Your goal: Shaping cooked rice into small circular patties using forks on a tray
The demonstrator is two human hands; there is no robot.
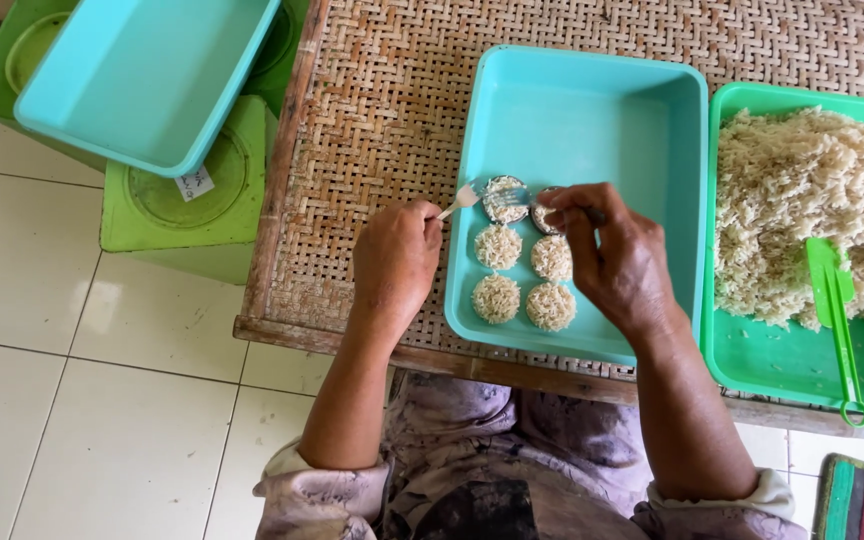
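Note:
My left hand (397, 262) grips a small white plastic fork (462, 198) whose tines reach a round dark mould (504, 198) filled with rice. My right hand (612, 255) pinches a second round mould (544, 216) at its rim, partly hiding it. Both moulds are over the turquoise tray (592, 110) on the woven table. Several flat round rice cakes (524, 276) lie in two columns on the tray floor, just below the moulds and between my hands.
A green tray (802, 370) on the right holds a heap of cooked rice (802, 190) and a green paddle (836, 310). At upper left another turquoise tray (142, 80) rests on green stools (192, 200). The woven table (382, 120) edge runs along a tiled floor (102, 400).

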